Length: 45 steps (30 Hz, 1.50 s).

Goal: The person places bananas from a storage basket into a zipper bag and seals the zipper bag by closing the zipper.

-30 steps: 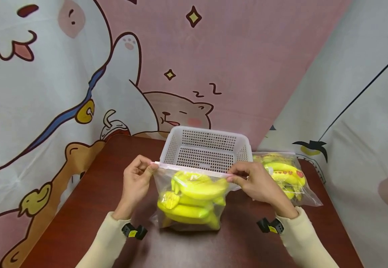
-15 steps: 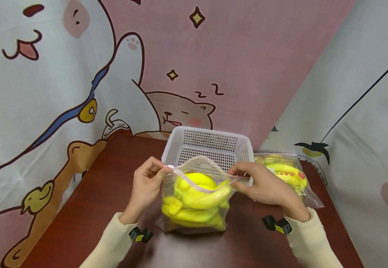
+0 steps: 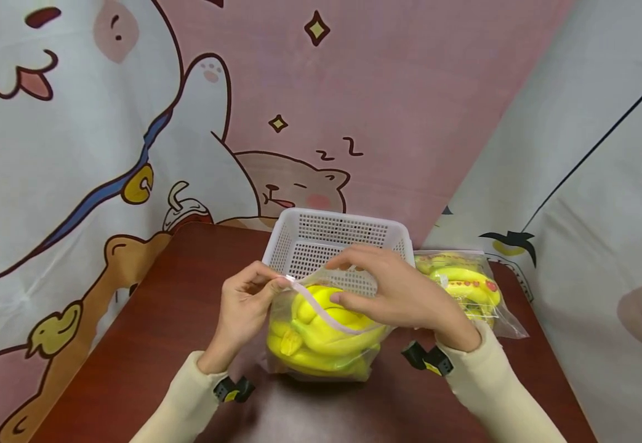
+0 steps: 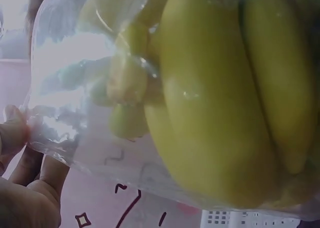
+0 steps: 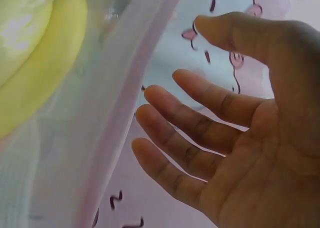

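Observation:
A clear zip bag [image 3: 321, 366] filled with yellow bananas [image 3: 326, 335] stands on the table in front of me, its mouth gaping. At the bag's top left corner, my left hand [image 3: 248, 301] pinches the zip edge between thumb and fingers. My right hand [image 3: 393, 289] is spread over the right part of the mouth, holding nothing. In the right wrist view its fingers [image 5: 190, 88] are apart from the pink zip strip [image 5: 135, 73]. The left wrist view shows the bananas [image 4: 215, 103] close up through the plastic, with the left fingers [image 4: 50, 180] at the bag's edge.
Behind the bag stands a white perforated basket [image 3: 282, 240]. To its right lies a second zip bag of bananas [image 3: 467, 286], some printed with red hearts. The brown table [image 3: 149, 320] ends at a cartoon-printed cloth backdrop [image 3: 398, 123].
The bag's mouth, straight and flat a second ago, has parted. My right hand has let go of its right corner and moved left above the mouth. My left hand keeps its pinch.

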Each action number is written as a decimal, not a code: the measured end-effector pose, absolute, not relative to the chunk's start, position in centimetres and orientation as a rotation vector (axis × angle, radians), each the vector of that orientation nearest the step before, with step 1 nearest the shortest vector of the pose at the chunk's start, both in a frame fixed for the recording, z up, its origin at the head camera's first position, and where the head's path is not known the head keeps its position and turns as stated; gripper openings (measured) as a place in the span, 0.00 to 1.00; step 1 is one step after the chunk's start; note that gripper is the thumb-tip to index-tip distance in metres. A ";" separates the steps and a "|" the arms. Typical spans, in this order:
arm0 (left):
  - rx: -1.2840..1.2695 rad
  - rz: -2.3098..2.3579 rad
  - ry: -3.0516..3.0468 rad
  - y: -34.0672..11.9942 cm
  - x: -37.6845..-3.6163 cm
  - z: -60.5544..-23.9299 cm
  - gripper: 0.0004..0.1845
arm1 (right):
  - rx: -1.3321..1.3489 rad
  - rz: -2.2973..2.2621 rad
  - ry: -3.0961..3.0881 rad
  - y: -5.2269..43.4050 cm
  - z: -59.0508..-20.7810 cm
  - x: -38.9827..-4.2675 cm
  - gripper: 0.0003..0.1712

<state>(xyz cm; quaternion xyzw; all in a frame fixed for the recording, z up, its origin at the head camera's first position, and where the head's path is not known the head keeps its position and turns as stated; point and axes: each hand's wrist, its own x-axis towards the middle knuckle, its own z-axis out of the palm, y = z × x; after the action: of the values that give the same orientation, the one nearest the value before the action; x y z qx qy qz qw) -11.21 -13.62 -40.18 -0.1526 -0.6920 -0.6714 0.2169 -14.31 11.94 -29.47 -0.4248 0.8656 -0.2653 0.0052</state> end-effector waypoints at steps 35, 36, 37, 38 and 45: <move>-0.349 -1.732 -1.825 -13.5 -11.7 -40.4 0.04 | -1.615 -0.532 2.817 6.6 -30.5 -15.3 0.04; -0.347 -1.727 -1.828 -13.5 -11.7 -40.4 0.04 | -1.611 -0.528 2.820 6.7 -30.6 -15.3 0.04; -0.343 -1.725 -1.832 -13.6 -11.7 -40.5 0.04 | -1.605 -0.520 2.823 6.8 -30.7 -15.3 0.04; -0.339 -1.728 -1.841 -13.7 -11.6 -40.5 0.03 | -1.598 -0.514 2.825 6.8 -30.9 -15.3 0.04; -0.472 -1.556 -2.159 -15.2 -11.3 -38.9 0.04 | -1.571 -0.495 2.844 6.6 -31.6 -15.2 0.04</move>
<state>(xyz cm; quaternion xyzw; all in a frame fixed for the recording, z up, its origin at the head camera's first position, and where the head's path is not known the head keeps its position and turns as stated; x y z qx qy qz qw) -11.28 -15.23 -38.86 -0.1705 -0.7797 -0.5619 0.2174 -15.19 6.61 -31.58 -0.4768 0.8630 -0.1503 -0.0724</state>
